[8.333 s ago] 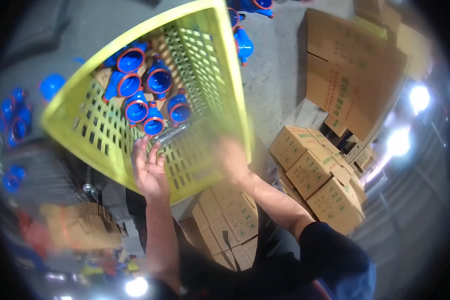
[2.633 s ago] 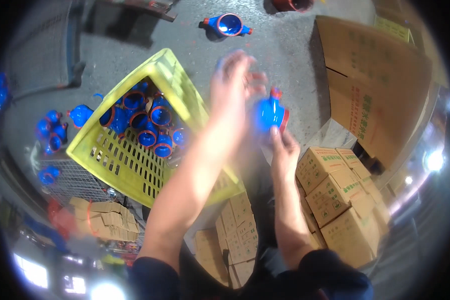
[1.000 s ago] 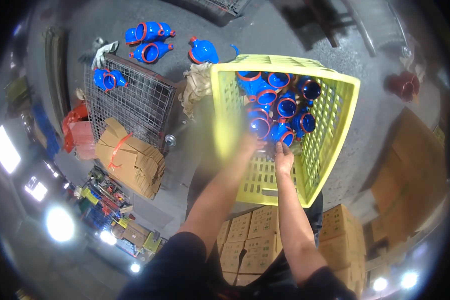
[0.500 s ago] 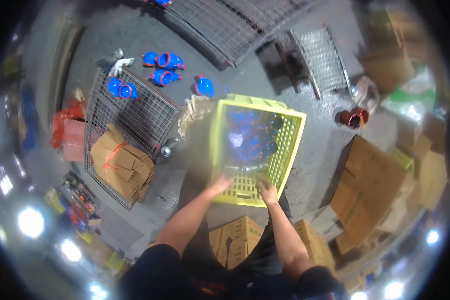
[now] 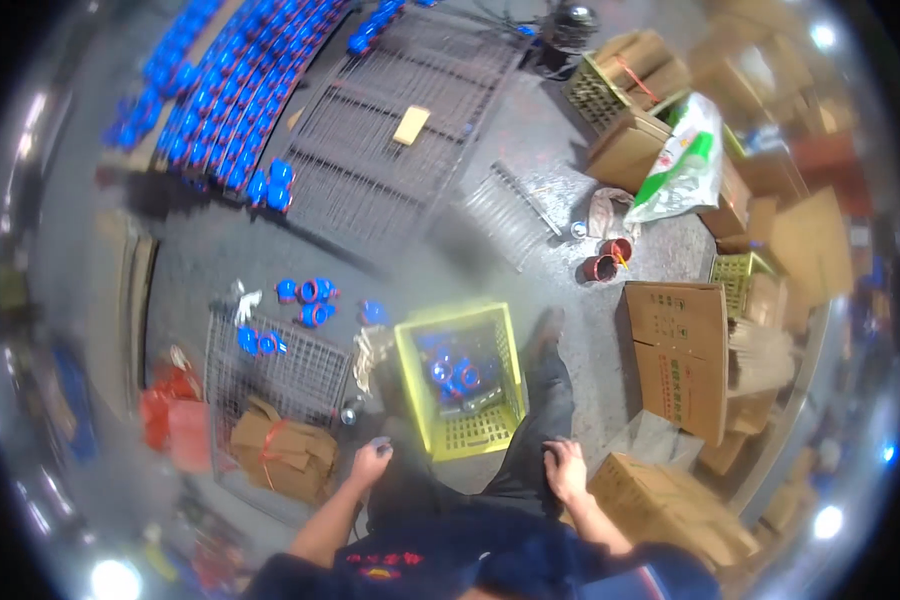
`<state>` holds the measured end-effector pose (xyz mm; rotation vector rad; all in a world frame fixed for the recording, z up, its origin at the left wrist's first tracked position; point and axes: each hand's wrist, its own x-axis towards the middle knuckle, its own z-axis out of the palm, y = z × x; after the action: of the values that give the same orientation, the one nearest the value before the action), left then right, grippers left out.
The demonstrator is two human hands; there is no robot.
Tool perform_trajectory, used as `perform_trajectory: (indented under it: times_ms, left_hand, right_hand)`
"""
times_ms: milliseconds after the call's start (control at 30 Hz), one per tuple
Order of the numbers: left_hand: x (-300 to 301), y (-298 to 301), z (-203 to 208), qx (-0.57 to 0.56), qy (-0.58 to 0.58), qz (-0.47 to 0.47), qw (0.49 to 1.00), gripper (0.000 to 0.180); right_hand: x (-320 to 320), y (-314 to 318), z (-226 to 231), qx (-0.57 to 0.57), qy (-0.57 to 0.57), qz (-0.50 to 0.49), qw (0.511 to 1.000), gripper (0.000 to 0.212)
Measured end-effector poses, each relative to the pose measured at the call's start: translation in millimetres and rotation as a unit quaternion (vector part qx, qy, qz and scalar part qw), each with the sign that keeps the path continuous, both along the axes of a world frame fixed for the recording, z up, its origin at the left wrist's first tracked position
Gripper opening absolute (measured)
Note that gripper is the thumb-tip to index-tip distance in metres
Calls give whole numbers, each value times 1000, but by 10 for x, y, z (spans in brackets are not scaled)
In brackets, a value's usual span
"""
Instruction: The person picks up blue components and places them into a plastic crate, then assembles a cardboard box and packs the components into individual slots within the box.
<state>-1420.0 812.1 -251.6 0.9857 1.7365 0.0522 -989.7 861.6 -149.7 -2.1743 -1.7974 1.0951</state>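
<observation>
A yellow plastic crate (image 5: 418,385) stands on the grey floor ahead of my feet, with several blue parts with red rims (image 5: 453,373) in it. My left hand (image 5: 368,464) hangs near my left leg, holding nothing, its fingers loosely curled. My right hand (image 5: 567,470) rests by my right thigh, fingers apart and empty. Neither hand touches the crate. My right leg and shoe (image 5: 547,335) reach along the crate's right side.
More blue parts (image 5: 306,292) lie on the floor and on a wire grid panel (image 5: 275,375) to the left. Long rows of blue parts (image 5: 220,90) fill the far left. Cardboard boxes (image 5: 678,345) stand right, a strapped box (image 5: 282,450) left, a large wire rack (image 5: 390,150) ahead.
Both hands have let go of the yellow crate and dropped to my sides. The crate now stands on the floor and looks farther below me.
</observation>
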Motion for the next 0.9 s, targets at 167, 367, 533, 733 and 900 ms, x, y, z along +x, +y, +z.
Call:
perform_trajectory:
  times_ms: [167, 367, 533, 733, 900]
  left_hand:
    - [433, 815, 223, 8, 28, -2, 1000, 37]
    - [1058, 1601, -119, -91, -52, -13, 994, 39]
    - [2324, 3463, -23, 45, -95, -123, 987, 26]
    - [3814, 4724, 395, 70, -74, -287, 952, 37]
    - [4430, 3869, 923, 126, -203, -222, 945, 41]
  right_hand:
    - [441, 456, -355, 43, -7, -5, 999, 27]
    - [1937, 1513, -470, -78, 69, -112, 988, 26]
    - [2750, 835, -760, -130, 33, -240, 961, 28]
    - [2900, -759, -679, -413, 14, -291, 863, 30]
    - [2947, -1620, -975, -328, 32, -322, 888, 32]
